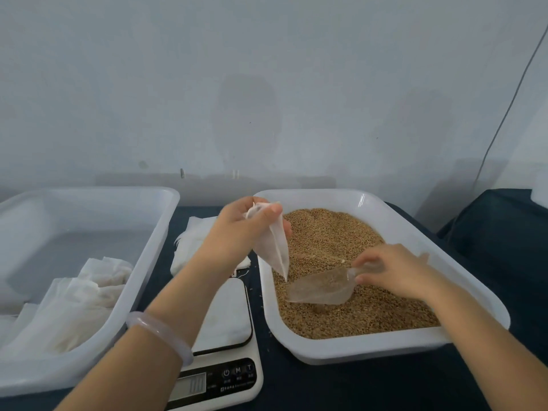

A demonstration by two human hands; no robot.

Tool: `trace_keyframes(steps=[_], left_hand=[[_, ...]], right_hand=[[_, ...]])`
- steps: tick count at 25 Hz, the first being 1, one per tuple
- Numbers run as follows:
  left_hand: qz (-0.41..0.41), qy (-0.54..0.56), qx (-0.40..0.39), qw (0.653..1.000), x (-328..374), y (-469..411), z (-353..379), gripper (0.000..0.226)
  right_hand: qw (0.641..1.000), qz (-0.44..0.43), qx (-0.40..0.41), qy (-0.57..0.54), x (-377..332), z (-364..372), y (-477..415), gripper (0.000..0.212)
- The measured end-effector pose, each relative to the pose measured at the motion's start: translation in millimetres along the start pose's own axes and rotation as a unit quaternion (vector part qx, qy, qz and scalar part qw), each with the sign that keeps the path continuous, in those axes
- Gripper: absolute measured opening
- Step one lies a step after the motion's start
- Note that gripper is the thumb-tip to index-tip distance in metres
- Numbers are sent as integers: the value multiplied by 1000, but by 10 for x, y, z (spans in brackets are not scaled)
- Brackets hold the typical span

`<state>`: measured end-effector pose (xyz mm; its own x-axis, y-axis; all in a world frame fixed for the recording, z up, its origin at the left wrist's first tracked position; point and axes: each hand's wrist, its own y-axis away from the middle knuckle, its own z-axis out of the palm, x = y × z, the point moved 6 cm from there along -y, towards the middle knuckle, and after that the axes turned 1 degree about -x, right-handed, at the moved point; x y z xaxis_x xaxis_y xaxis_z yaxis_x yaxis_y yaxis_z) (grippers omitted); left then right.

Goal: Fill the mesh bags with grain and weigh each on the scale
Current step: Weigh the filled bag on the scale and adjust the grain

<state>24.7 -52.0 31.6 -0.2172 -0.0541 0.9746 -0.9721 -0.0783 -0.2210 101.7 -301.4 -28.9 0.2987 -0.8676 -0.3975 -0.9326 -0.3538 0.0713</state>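
My left hand (243,229) pinches the top of an empty white mesh bag (274,247), which hangs over the left edge of the grain. My right hand (394,269) grips the handle of a clear plastic scoop (321,287) lying in the brown grain (341,241), mouth toward the bag. The grain fills a white tray (462,280) on the right. A white digital scale (228,327) sits between the two trays, under my left forearm, its platform bare and its display dim.
A second white tray (142,232) on the left holds several white bags (74,301). A pile of flat mesh bags (192,244) lies on the dark cloth behind the scale. A pale wall stands close behind; a dark draped object is at far right.
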Motion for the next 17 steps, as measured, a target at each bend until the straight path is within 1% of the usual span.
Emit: trace_keyframes(steps=[2, 3, 4, 5, 7, 8, 9, 10, 11, 12, 13, 14, 15, 16, 17], left_hand=[[-12, -41, 18, 999, 110, 3, -52, 16], [-18, -74, 36, 996, 142, 11, -77, 17], [-21, -110, 57, 992, 167, 24, -106, 19], [-20, -141, 78, 987, 191, 41, -135, 22], [-15, -191, 108, 976, 227, 84, -193, 28], [-12, -210, 115, 971, 235, 101, -207, 29], [-6, -222, 120, 968, 238, 117, -220, 31], [1, -229, 126, 965, 236, 131, -236, 32], [10, -235, 134, 963, 234, 148, -280, 33], [19, -234, 135, 963, 236, 175, -338, 33], [26, -223, 121, 967, 230, 204, -416, 32], [21, -209, 92, 973, 207, 242, -514, 35], [6, -196, 44, 980, 163, 292, -610, 48], [-21, -192, -6, 981, 90, 354, -719, 65], [-55, -215, -46, 974, -7, 407, -820, 77]], right_hand=[[997, 3, -19, 74, -27, 76, -19, 24], [993, 7, -17, 120, -52, 71, -22, 28], [989, 2, -3, 145, -121, 30, -4, 36], [992, -19, 24, 119, -253, -34, 33, 45], [993, -98, 54, -37, -700, -120, 147, 64], [983, -142, 42, -105, -977, -102, 218, 70], [973, -179, 16, -147, -1252, -31, 269, 70], [963, -204, -13, -174, -1486, 70, 292, 62], [954, -224, -29, -195, -1673, 177, 277, 50], [949, -235, -25, -208, -1825, 246, 246, 40], [946, -238, -16, -220, -1934, 279, 200, 32], [943, -237, -15, -235, -2000, 306, 140, 26], [937, -236, -24, -255, -2046, 335, 90, 21], [931, -241, -41, -271, -2093, 376, 46, 17], [927, -249, -54, -275, -2130, 413, 15, 15]])
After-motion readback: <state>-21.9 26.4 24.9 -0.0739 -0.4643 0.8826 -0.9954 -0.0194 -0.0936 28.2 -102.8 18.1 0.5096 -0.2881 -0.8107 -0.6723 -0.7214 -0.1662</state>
